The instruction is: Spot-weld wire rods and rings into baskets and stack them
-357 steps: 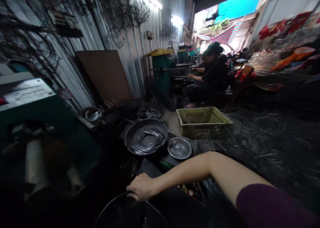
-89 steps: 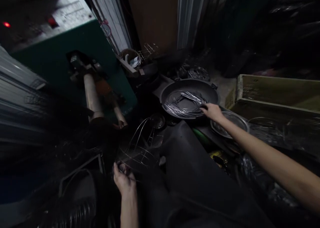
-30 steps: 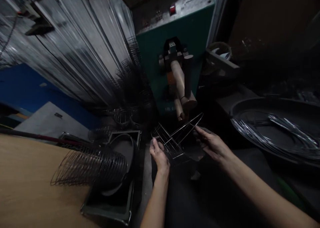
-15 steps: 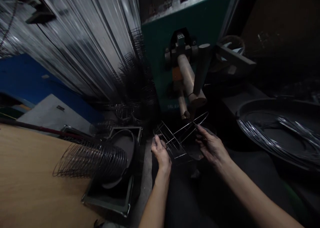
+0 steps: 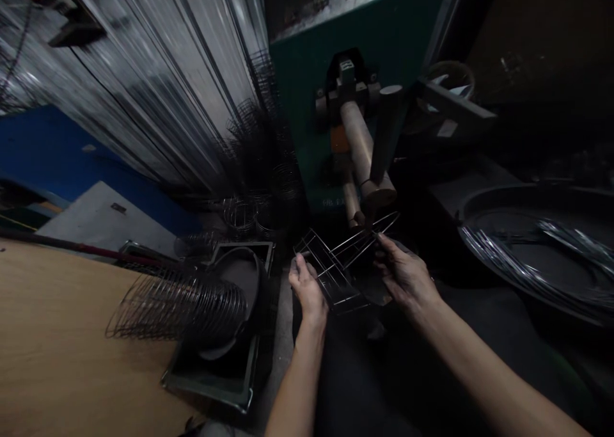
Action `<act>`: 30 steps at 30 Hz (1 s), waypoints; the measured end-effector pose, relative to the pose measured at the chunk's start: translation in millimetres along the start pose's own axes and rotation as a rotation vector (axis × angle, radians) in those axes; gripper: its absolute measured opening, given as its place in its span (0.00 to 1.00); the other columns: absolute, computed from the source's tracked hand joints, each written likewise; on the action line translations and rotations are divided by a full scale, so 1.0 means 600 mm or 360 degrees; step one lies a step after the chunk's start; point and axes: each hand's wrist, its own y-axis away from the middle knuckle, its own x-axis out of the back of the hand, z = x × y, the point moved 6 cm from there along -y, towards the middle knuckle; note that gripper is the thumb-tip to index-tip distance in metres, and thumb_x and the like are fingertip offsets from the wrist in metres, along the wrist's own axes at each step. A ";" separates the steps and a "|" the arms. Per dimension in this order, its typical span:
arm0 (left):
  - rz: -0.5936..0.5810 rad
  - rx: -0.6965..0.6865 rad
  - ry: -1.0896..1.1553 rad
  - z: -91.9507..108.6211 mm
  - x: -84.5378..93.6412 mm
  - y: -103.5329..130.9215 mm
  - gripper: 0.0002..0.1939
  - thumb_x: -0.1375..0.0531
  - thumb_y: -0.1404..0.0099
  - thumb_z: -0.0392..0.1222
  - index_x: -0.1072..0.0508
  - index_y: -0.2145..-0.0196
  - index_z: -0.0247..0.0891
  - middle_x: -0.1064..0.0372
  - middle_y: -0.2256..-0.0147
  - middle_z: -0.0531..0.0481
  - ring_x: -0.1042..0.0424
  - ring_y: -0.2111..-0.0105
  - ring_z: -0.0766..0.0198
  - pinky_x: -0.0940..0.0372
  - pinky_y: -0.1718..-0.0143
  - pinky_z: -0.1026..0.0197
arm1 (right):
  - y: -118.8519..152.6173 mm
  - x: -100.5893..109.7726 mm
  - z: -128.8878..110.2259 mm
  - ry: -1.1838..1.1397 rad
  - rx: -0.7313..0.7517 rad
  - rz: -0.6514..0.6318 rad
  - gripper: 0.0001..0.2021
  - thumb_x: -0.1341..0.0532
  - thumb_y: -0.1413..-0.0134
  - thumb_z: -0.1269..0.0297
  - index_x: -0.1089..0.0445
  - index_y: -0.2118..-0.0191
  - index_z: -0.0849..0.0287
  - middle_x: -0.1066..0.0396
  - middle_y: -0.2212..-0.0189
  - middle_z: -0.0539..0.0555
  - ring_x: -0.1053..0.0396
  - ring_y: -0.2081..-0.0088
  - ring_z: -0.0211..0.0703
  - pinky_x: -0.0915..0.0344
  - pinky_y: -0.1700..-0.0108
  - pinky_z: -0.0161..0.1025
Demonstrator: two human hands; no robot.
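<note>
Holding the wire frame (image 5: 343,267) tight, the left hand (image 5: 307,290) and right hand (image 5: 405,277) have lifted it closer to the machine's round arm (image 5: 362,152) (at 12 o'clock).

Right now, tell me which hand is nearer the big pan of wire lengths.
Right. The right hand holds the wire frame on the side facing the pan; the left hand grips the frame's far side, farther from it.
</note>
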 end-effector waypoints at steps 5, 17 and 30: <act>-0.0027 0.0147 0.0068 0.011 -0.007 0.015 0.22 0.36 0.47 0.57 0.30 0.64 0.35 0.57 0.83 0.63 0.54 0.86 0.78 0.58 0.84 0.72 | 0.011 0.006 -0.007 0.0000 -0.0124 -0.0016 0.13 0.26 0.68 0.66 0.28 0.74 0.62 0.32 0.75 0.48 0.39 0.79 0.29 0.42 0.84 0.25; 0.0030 0.0029 0.0138 0.016 -0.012 -0.011 0.23 0.36 0.48 0.57 0.29 0.65 0.34 0.56 0.83 0.63 0.55 0.85 0.77 0.58 0.83 0.71 | 0.006 0.079 -0.016 0.0029 -0.0197 0.0090 0.13 0.26 0.67 0.67 0.25 0.70 0.61 0.30 0.72 0.49 0.37 0.77 0.30 0.38 0.82 0.25; 0.0030 0.0001 0.0075 0.024 -0.022 -0.003 0.13 0.43 0.37 0.49 0.31 0.68 0.35 0.55 0.84 0.62 0.54 0.85 0.76 0.57 0.83 0.70 | 0.032 0.153 -0.057 0.0663 0.0000 0.0066 0.10 0.33 0.55 0.65 0.25 0.63 0.57 0.29 0.68 0.50 0.33 0.71 0.34 0.36 0.73 0.30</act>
